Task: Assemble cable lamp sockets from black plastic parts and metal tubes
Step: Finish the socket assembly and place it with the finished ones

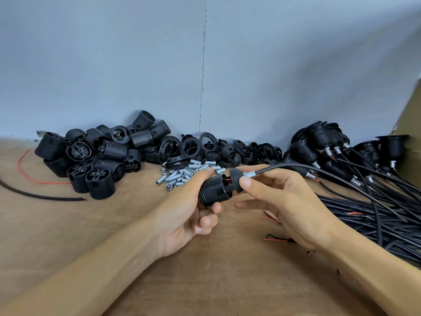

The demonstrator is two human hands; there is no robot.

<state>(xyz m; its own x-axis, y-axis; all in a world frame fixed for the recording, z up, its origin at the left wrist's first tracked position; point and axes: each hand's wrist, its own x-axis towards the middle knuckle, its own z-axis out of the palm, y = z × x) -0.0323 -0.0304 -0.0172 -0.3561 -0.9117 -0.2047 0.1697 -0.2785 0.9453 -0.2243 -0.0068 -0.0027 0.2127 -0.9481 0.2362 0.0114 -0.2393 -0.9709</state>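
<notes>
We cannot see the near end of the socket body [213,190], hidden in our left hand [184,210], whose fingers curl round it at centre. At three o'clock, our right hand [287,201] pinches the cap [237,182] with its fingertips; the cable [296,167] trails toward two o'clock.

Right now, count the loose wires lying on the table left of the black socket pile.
2: a red wire curving beside the pile, and a black cable nearer the camera. More may be hidden under the pile.
</notes>
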